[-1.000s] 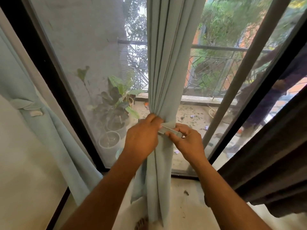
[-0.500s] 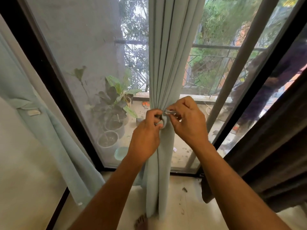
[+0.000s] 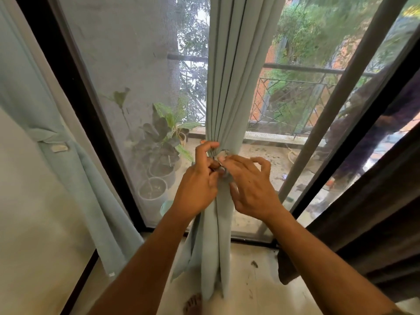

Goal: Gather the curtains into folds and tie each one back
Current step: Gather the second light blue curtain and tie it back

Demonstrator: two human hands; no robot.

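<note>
at the pinched waist of the pale blue pleated curtain [image 3: 223,92], the left hand [image 3: 197,189] is clamping folds while the right hand [image 3: 251,189], its grip half open, is fingering the matching fabric tie-back [image 3: 223,155]; loosening early is risking the pleats fanning out.

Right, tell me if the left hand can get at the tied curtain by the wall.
Probably yes: the left hand is pinching the middle curtain, and nothing stands between it and the tied curtain, though that looks a long stretch.

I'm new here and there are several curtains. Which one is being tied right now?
Look at the big window with the balcony behind it. The pale blue curtain hanging down its middle is bunched where the left hand and right hand meet. The left one is already tied; the right one is dark.
</note>
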